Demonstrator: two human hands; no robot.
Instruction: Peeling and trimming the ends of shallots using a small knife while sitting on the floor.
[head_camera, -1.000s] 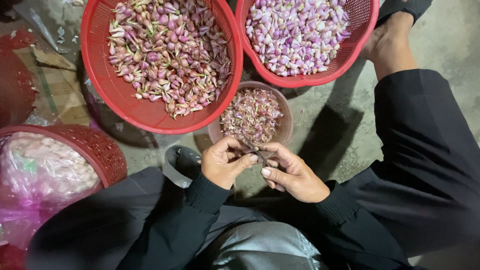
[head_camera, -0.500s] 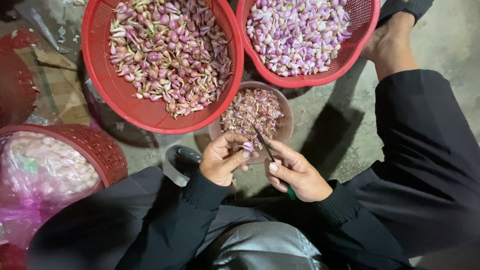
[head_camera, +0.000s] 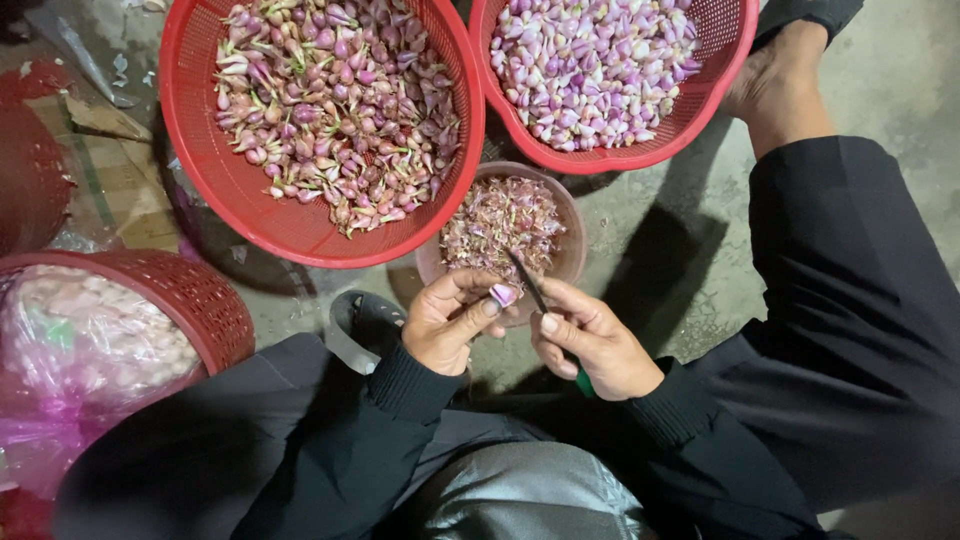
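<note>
One small shallot (head_camera: 502, 294), pale purple and glossy, is pinched between the thumb and forefinger of the left hand (head_camera: 448, 322), just above the near rim of a brown bowl. One knife (head_camera: 530, 285) with a thin dark blade is gripped in the right hand (head_camera: 592, 340); the fingers are wrapped round a green handle and the thumb is laid along the blade's base. The blade tip is seen just beside the shallot; whether contact is made cannot be told.

One round brown bowl (head_camera: 573, 232) is noted beyond the hands, filled with dry, papery purple peelings. Three red plastic mesh baskets are counted. The large left basket (head_camera: 200, 160) is loaded with unpeeled shallots carrying stalks and roots. The upper right basket (head_camera: 712, 95) is filled with smooth, peeled pale bulbs. A third basket (head_camera: 190, 300), at lower left, is lined with a clear and pink plastic bag of pale contents.

Compared with the frame half a second earlier, the hands are found drawn slightly nearer the body, and the blade is angled more steeply over the bowl's rim. Baskets and bowl are unchanged in position.

One bare foot (head_camera: 780, 95) is seen on the rough concrete floor (head_camera: 880, 80) at upper right. Black sleeves (head_camera: 400, 390) are worn on both arms.
</note>
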